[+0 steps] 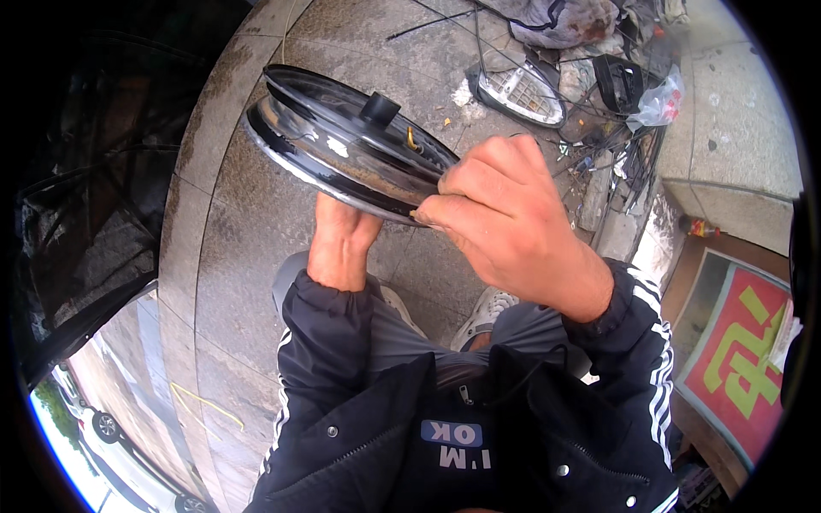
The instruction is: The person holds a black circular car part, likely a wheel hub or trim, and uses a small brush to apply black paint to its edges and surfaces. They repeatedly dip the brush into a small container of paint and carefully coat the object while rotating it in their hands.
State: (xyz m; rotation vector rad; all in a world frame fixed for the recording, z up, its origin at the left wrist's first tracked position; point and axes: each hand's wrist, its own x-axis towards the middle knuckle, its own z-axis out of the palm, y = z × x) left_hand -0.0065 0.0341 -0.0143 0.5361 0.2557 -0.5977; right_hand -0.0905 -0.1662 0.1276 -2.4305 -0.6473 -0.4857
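Tilted in front of me is a black wheel rim (376,171) with a worn, brownish channel, a dark hub cylinder and a brass-coloured valve stem (411,139) on its inner side. My left hand (340,235) holds the rim from underneath, its fingers hidden behind the metal. At the rim's right end, my right hand (513,214) is closed, with its thumb and curled fingers pinching the edge. Whether something small also sits between those fingertips cannot be made out.
Grey paving lies below, with my shoes (487,312) close under the rim. A heap of cables, a plastic bag (658,103) and a black-framed part (522,90) lies at the far right. A red-and-yellow sign (740,359) stands to the right; a white car (120,453) is at the lower left.
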